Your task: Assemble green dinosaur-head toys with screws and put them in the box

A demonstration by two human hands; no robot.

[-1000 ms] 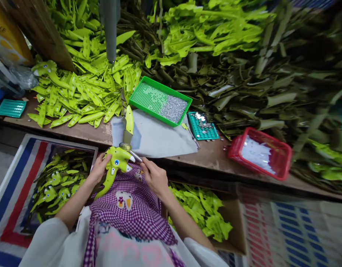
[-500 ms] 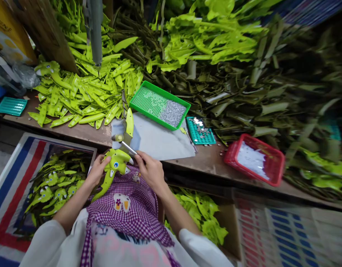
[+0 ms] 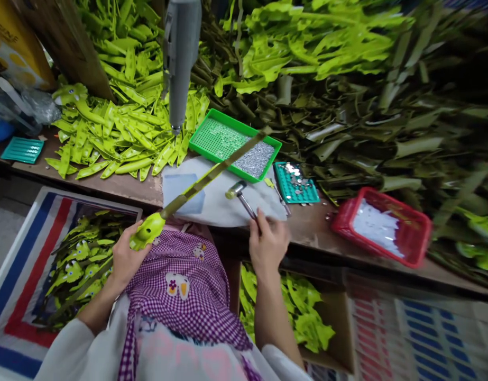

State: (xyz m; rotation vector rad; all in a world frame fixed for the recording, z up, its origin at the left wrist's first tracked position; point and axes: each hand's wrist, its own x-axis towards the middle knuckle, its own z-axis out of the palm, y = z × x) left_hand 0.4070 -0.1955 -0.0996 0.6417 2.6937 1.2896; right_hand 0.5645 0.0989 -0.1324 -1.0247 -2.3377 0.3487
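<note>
My left hand [image 3: 127, 254] is closed on a bright green plastic toy piece [image 3: 149, 228]. From this piece a long dark olive strip [image 3: 212, 173] runs up to the right, over the work surface and across the green tray. In my right hand [image 3: 269, 241] is the handle of a small hammer [image 3: 244, 201], its head lying over the grey-white pad [image 3: 188, 168] at the bench edge. A green perforated tray [image 3: 212, 132] behind the pad holds many small silvery pieces. Beside it, a teal tray [image 3: 293, 182] carries shiny round bits.
Green pod-like parts [image 3: 128, 127] are heaped at the back left, dark strips [image 3: 347, 121] at the right. A red basket [image 3: 418, 238] holds white pieces. A striped-lined bin [image 3: 33, 254] stands at lower left, a cardboard box [image 3: 334, 323] below the bench. A grey tool [image 3: 182, 63] hangs overhead.
The toy piece has turned over and moved left and down in my left hand, its strip now stretched out to the right. My right hand has moved right with the hammer, away from the piece.
</note>
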